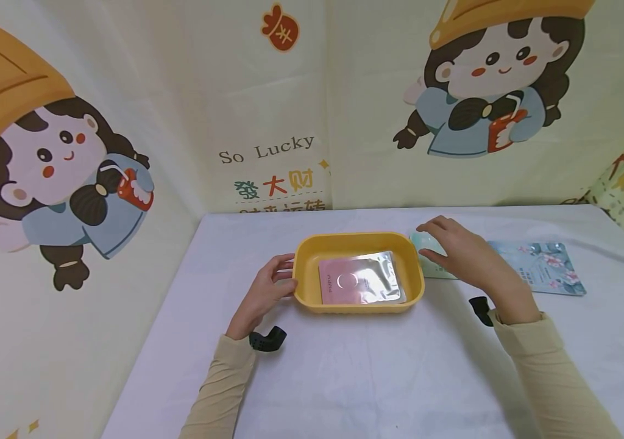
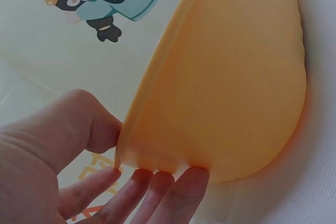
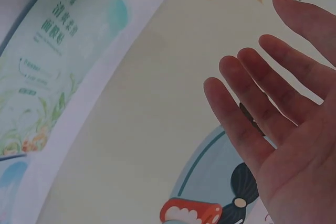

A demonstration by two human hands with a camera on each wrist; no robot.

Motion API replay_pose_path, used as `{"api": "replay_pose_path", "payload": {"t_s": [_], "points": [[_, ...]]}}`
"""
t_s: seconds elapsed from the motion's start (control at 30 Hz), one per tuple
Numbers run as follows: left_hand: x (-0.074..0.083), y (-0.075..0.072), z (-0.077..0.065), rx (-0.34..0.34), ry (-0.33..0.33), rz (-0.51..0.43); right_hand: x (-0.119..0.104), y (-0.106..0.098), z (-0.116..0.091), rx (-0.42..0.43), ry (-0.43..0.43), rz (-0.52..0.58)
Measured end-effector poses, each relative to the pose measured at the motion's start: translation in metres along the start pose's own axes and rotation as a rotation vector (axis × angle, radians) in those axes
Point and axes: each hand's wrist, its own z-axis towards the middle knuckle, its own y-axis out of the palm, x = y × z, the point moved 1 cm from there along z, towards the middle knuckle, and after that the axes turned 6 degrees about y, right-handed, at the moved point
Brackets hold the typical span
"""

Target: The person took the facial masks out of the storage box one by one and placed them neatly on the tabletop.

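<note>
Beige sleeves are seen nearest, stretched over a white cloth, with a small black piece worn at each wrist. By the left hand, the yellow tray is held at its left end, thumb set at the rim and fingertips laid against the outer wall, presumably so that it is steadied. Inside the tray, a pink-and-silver packet is laid flat, contained by the raised walls. Just beside the tray's right end, a pale green packet is laid on the cloth; whether it is touched by the tray cannot be told, as its edge is hidden by the rim. Over this packet the right hand is held with fingers parted and nothing gripped, seemingly placed there because of what lies beneath. Farther right, a blue floral packet is laid flat, partly hidden by that hand, evidently within its reach. The two hands are set well apart, with the tray between them.
</note>
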Motion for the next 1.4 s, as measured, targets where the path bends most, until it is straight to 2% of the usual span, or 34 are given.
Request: {"api": "replay_pose_path", "payload": {"t_s": [0.1,0.3,0.5,0.63,1.13,1.27,1.4], "points": [[-0.001,0.0,0.0,0.002,0.003,0.003,-0.003,0.004,0.002,-0.001,-0.018,0.007],[-0.001,-0.001,0.001,-0.003,0.002,-0.001,-0.009,0.011,0.006,-0.03,0.005,0.036],[-0.001,-0.001,0.002,0.002,-0.007,-0.001,-0.015,0.018,0.01,-0.036,-0.034,0.057],[-0.001,-0.001,0.002,0.006,-0.005,0.0,-0.019,0.024,0.012,-0.058,-0.03,0.077],[-0.001,-0.003,0.001,-0.025,0.015,-0.02,-0.028,0.044,0.021,-0.066,-0.088,0.113],[0.004,-0.003,-0.001,-0.04,0.007,-0.021,-0.029,0.05,0.023,-0.065,-0.11,0.124],[0.018,-0.003,-0.007,-0.052,-0.004,-0.014,-0.031,0.055,0.024,-0.068,-0.129,0.125]]}}
